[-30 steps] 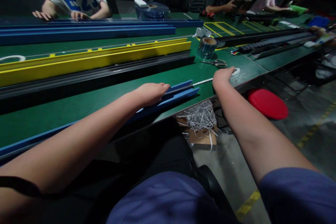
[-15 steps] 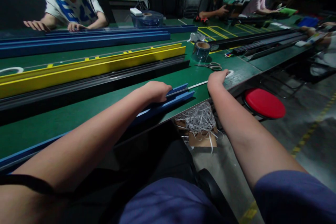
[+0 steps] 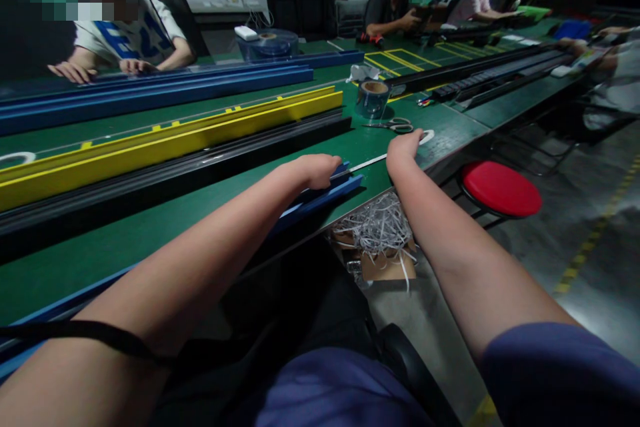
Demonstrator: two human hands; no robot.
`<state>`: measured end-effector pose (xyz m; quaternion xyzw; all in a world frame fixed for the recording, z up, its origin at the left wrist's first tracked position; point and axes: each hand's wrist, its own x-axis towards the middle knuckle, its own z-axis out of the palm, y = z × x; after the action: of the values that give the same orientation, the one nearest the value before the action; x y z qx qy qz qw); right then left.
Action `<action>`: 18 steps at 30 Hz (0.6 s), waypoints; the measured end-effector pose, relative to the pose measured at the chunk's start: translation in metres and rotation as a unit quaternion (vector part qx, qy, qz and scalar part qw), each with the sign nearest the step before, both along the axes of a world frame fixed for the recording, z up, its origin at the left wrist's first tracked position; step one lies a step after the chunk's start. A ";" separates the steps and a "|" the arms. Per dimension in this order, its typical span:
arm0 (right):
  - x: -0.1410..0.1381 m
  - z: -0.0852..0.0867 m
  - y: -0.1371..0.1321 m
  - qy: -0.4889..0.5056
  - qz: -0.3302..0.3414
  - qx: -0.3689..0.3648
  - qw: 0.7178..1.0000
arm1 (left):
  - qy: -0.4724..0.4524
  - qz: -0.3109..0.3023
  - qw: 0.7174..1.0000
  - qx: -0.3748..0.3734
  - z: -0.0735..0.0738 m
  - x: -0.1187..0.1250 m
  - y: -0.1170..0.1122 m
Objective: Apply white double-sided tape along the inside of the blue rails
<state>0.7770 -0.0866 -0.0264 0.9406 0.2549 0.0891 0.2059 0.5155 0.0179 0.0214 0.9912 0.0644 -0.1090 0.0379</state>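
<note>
The left hand [image 3: 315,172] is laid on the end of a blue rail [image 3: 320,200], its fingers curled and partly hidden, so any grip cannot be confirmed. A white strip [image 3: 369,161] runs beneath the right hand [image 3: 404,150], whose fingers are hidden. Scissors [image 3: 393,125] and a tape roll [image 3: 373,99] are placed beyond, on the green bench [image 3: 365,147].

Red stool [image 3: 501,189] w/ black legs on concrete flr [image 3: 575,280].

Head-worn camera, facing forward, tilted down
</note>
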 end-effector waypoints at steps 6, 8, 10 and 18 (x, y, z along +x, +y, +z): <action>0.001 -0.002 0.001 0.013 0.014 0.035 0.999 | -0.016 0.019 0.999 0.042 0.002 0.014 -0.008; 0.002 -0.002 0.002 0.018 0.020 0.045 0.999 | -0.033 0.027 0.998 0.055 0.002 0.018 -0.012; 0.002 -0.002 0.003 0.021 0.024 0.055 0.998 | -0.044 0.042 0.996 0.065 0.001 0.022 -0.016; -0.001 0.001 0.000 0.038 0.020 0.066 0.997 | -0.064 0.088 0.991 0.072 -0.004 0.019 -0.022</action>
<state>0.7764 -0.0862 -0.0257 0.9496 0.2746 0.0735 0.1319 0.5347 -0.0046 0.0171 0.9868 0.1566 -0.0367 -0.0205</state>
